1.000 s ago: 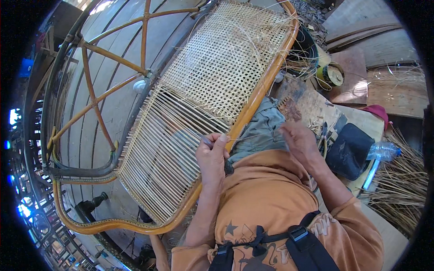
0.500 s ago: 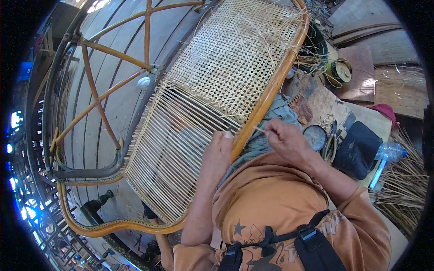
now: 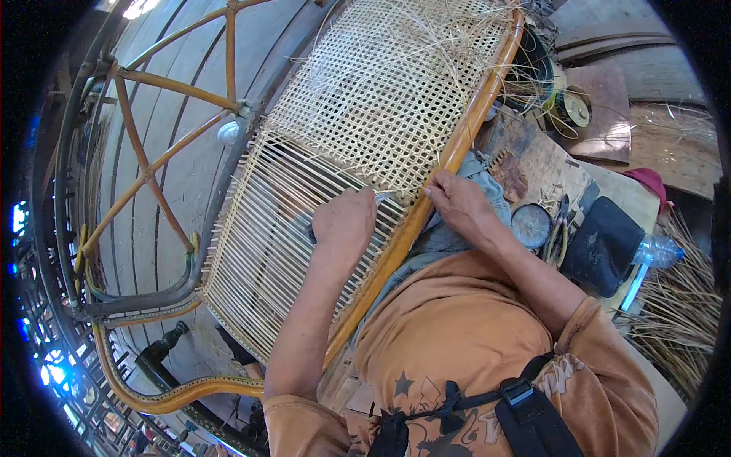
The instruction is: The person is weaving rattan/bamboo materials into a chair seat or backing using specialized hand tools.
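A wooden chair frame (image 3: 426, 207) holds a cane seat panel. Its far part is a finished-looking open cane weave (image 3: 381, 99); the near part has only parallel cane strands (image 3: 266, 251) running across. My left hand (image 3: 344, 221) is closed over these strands around a small tool (image 3: 384, 196) with a pale metal tip. A dark end shows beneath the palm; its exact kind is unclear. The tip points at the weave's edge beside the rail. My right hand (image 3: 461, 204) is closed in a pinch at the rail's outer side; what lies between its fingers is hidden.
Loose cane ends (image 3: 449, 34) tangle over the far weave. On the right board lie a round tin (image 3: 531, 225), pliers (image 3: 562, 228), a black pouch (image 3: 601, 247) and a plastic bottle (image 3: 659, 253). A bundle of dry strips (image 3: 678, 320) sits beyond. A blue-grey cloth (image 3: 476, 183) hangs by the rail.
My left hand has moved left and up, from the rail to over the strands, and the tool's metal tip now shows. My right hand has shifted up and left to the rail.
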The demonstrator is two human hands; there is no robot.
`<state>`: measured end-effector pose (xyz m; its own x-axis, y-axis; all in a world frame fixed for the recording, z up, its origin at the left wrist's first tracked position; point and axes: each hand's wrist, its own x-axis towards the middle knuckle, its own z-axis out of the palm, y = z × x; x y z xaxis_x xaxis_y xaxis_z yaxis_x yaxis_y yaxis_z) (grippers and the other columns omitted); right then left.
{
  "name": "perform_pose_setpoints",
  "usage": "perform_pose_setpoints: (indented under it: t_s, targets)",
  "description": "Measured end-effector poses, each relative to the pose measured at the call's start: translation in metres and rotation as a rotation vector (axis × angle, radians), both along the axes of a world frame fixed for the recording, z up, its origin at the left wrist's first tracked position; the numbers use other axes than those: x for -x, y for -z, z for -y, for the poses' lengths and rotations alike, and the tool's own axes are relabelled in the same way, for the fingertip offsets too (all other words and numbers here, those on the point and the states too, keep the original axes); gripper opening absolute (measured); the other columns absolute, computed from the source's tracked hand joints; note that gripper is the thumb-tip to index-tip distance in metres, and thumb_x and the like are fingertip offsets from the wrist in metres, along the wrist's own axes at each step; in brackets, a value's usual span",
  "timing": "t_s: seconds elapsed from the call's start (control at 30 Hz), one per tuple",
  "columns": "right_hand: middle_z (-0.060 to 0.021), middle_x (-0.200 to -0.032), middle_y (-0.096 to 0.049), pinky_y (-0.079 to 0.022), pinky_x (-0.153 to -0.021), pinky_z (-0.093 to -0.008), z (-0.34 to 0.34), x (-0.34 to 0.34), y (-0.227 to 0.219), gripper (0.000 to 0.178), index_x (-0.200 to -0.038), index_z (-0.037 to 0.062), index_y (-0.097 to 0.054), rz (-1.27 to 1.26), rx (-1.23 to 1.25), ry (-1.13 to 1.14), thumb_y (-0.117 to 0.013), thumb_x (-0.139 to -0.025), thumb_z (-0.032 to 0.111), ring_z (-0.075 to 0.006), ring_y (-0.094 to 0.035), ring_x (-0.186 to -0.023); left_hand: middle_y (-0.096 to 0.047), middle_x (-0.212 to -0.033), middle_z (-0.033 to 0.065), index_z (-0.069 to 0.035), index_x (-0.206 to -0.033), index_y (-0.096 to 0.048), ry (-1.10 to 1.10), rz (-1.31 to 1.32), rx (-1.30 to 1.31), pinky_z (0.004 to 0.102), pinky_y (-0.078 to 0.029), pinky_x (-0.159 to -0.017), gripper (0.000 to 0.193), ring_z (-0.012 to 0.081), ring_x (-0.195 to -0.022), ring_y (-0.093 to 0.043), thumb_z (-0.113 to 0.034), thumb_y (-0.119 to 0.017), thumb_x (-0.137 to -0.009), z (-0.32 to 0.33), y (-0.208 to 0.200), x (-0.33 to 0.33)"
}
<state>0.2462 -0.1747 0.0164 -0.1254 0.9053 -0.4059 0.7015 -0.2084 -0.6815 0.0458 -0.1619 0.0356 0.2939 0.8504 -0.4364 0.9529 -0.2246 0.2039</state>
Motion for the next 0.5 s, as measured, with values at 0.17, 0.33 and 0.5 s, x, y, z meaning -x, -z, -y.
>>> perform_pose_setpoints:
  t_s: [0.17, 0.33, 0.5]
  targets:
    - [-0.0204, -0.071, -0.058, -0.045, -0.059, -0.0414, 0.006, 0.003, 0.012, 0.024, -0.086, 0.0016, -0.054, 0.038, -0.004, -0.036, -0.053, -0.087, 0.025, -0.0359, -0.058, -0.066, -0.062, -0.074, 0.0123, -0.007, -0.088, -0.061, 0.063, -0.019, -0.015, 0.0436, -0.050, -0.058, 0.025, 0.0315, -0.069, -0.063, -0.030, -0.050, -0.088, -0.007, 0.001, -0.004]
    - [-0.0225, -0.076, -0.061, -0.047, -0.065, -0.0480, 0.001, 0.004, 0.006, 0.024, -0.086, 0.0026, -0.057, 0.028, 0.055, -0.036, -0.051, -0.086, 0.026, -0.0406, -0.060, -0.075, -0.063, -0.070, 0.0128, -0.006, -0.081, -0.064, 0.139, -0.104, 0.092, 0.0429, -0.050, -0.058, 0.029, 0.0317, -0.066, -0.063, -0.032, -0.052, -0.087, -0.022, -0.008, -0.011]
    - [-0.0223, -0.077, -0.062, -0.048, -0.066, -0.0480, 0.001, 0.004, 0.006, 0.025, -0.085, 0.0025, -0.058, 0.019, 0.058, -0.044, -0.051, -0.085, 0.026, -0.0408, -0.060, -0.075, -0.063, -0.069, 0.0144, -0.006, -0.077, -0.066, 0.233, -0.086, 0.079, 0.0429, -0.050, -0.059, 0.032, 0.0330, -0.066, -0.064, -0.035, -0.056, -0.084, -0.037, -0.015, -0.013]
